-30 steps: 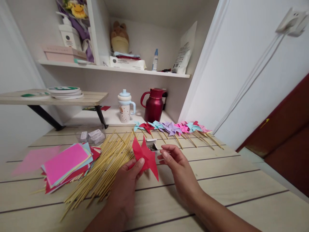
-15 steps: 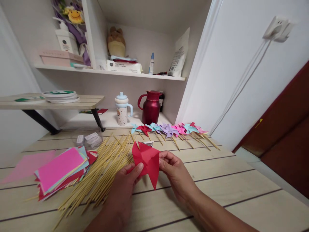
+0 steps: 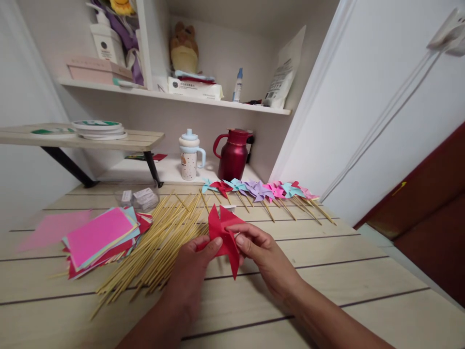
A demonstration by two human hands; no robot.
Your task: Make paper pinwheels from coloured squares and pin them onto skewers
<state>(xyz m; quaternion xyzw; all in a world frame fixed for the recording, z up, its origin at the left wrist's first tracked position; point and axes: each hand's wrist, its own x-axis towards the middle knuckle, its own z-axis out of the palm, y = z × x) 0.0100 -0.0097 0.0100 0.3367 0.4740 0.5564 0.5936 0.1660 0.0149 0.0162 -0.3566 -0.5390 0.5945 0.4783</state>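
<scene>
Red paper [image 3: 225, 237] sits folded over the table [image 3: 327, 271], pinched btwn left hand [image 3: 194, 266] & right hand [image 3: 261, 252]. Looks light, thin, creases easily; best held at folded tips near centre. Sticks [image 3: 163, 242] just beside.

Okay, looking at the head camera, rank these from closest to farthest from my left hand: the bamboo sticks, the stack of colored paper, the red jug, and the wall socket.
1. Bamboo sticks: just beside the left hand, on its left.
2. Stack of colored paper: farther left on the table.
3. Red jug: at the back, under the shelf.
4. Wall socket: high on the right wall.
</scene>
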